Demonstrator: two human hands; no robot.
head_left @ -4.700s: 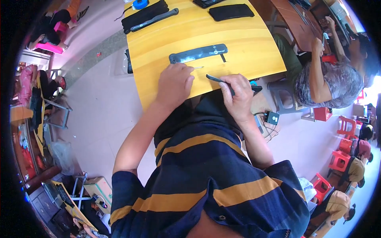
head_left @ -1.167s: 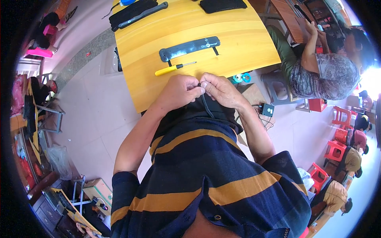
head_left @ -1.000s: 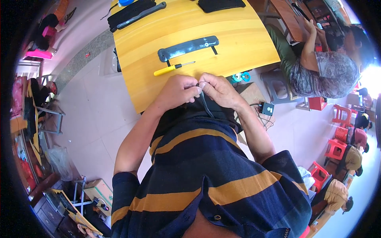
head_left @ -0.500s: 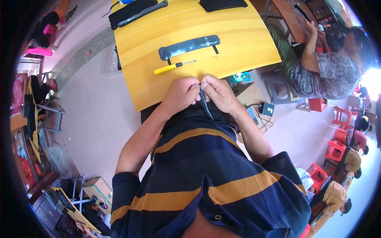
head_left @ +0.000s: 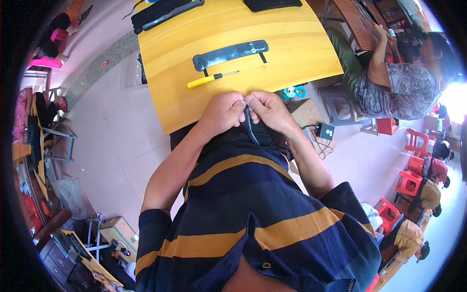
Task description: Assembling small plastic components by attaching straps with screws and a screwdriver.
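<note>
Close together at the table's near edge, my left hand (head_left: 223,113) and my right hand (head_left: 270,111) pinch the top end of a narrow dark strip (head_left: 250,130). The strip hangs down between them toward my lap, and its gripped end is hidden by my fingers and thumbs. Beyond the hands, a screwdriver (head_left: 200,82) with a yellow handle lies on the yellow wooden table (head_left: 292,63). Just past it rests a long, flat, shiny black piece (head_left: 228,55) with rounded ends, pale printing and two short black straps sticking out toward me.
At the far left of the table lies a black fabric bundle with a grey-black bar (head_left: 172,13); another black item (head_left: 272,5) is at the far edge. Beside the right edge are a teal object (head_left: 293,92), a carton (head_left: 306,113) and a black box with cables (head_left: 326,131). A person (head_left: 396,90) sits at right.
My hands keep their grip on the strip, and the fingers have shifted only slightly. The whole view has moved a little. The things on the table lie as before.
</note>
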